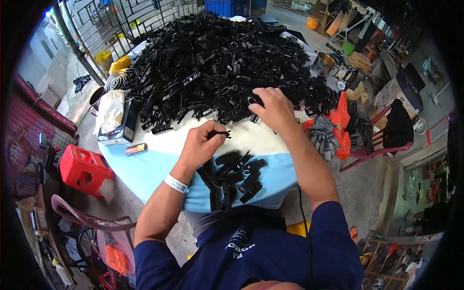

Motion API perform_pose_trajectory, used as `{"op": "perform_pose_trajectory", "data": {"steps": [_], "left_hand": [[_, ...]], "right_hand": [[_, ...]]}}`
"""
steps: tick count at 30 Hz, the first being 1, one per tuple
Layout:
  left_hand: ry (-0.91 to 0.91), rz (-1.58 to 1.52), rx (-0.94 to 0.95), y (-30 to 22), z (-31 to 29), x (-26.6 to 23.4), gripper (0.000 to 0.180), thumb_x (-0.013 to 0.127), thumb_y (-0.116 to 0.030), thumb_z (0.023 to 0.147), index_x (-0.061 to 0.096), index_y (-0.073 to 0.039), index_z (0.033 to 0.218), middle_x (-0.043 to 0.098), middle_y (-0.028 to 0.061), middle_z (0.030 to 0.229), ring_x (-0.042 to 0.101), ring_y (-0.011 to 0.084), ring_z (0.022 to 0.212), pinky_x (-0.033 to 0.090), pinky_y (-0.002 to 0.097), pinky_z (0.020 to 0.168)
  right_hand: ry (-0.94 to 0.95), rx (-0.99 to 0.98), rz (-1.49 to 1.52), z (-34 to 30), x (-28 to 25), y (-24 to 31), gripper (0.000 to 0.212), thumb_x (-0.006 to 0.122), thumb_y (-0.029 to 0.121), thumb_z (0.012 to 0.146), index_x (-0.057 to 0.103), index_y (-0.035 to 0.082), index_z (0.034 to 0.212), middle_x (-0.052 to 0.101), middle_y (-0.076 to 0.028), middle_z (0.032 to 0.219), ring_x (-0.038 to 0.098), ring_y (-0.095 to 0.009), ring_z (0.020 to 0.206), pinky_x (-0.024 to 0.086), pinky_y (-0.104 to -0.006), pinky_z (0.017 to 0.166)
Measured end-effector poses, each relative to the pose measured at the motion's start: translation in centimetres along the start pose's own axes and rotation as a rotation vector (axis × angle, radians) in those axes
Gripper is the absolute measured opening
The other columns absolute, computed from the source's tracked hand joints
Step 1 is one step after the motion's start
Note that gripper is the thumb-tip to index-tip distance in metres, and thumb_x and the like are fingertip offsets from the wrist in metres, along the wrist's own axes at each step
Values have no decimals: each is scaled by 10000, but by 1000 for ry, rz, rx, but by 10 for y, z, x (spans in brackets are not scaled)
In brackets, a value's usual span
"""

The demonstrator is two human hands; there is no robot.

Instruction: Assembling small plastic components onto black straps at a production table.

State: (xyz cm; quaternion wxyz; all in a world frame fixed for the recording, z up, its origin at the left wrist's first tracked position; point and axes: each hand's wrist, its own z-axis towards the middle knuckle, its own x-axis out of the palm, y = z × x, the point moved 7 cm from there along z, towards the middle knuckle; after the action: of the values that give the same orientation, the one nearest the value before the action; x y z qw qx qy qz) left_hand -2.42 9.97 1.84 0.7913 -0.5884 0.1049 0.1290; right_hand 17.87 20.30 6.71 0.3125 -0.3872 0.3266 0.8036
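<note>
A large heap of small black plastic parts [208, 63] covers the far side of the cloth-covered table. In front of it my left hand [203, 141] is closed in a pinch on a small black plastic part [223, 134], whose end sticks out past the fingers. At the heap's near right edge, my right hand [274, 108] has its thumb and fingers curled round a black part [254, 100], partly hidden by the hand. A smaller pile of black parts [232, 179] lies on the blue cloth close to my body, just right of my left wrist.
Left of the heap stand a box [117, 130] with crumpled white material on it and a small lighter-like item [136, 149]. Grey gloves [323, 137] and a red plastic bag [342, 128] hang at the right edge. A red stool [83, 166] stands left of the table.
</note>
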Motion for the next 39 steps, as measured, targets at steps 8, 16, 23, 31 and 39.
{"op": "perform_pose_trajectory", "data": {"steps": [8,16,23,31,39], "left_hand": [[-32,-4,4,-7,-1,-6,255,706,-58,841,673,-17,1090,673,65,781,587,106,677,484,267,631],[-171,90,59,-4,2,-12,374,747,-49,834,685,-56,1202,729,117,833,674,158,676,530,299,645],[-138,163,42,-11,-2,-8,387,748,-58,831,680,-77,1212,719,146,823,695,221,656,538,328,628],[-172,410,188,-14,-4,-10,441,737,-141,828,661,-58,1255,709,189,808,716,342,717,553,385,649],[-97,98,4,-15,-3,-11,400,608,-121,924,617,-30,1314,698,127,795,663,199,656,529,333,632]], "right_hand": [[-185,-76,263,3,-10,10,337,733,95,862,684,68,1194,695,-111,993,692,-245,888,569,-370,759],[291,306,1365,-29,42,42,249,727,142,957,707,-56,1106,718,-76,909,710,-149,831,598,-285,714],[342,354,1411,-33,55,40,226,743,185,956,727,-23,1045,703,-63,844,683,-138,756,599,-295,708],[334,352,1389,-34,62,45,241,762,205,946,726,-18,1032,707,-66,831,680,-127,741,595,-287,698],[236,196,1229,-29,48,44,288,749,203,960,695,-11,1145,717,-61,977,672,-106,855,576,-267,773]]}}
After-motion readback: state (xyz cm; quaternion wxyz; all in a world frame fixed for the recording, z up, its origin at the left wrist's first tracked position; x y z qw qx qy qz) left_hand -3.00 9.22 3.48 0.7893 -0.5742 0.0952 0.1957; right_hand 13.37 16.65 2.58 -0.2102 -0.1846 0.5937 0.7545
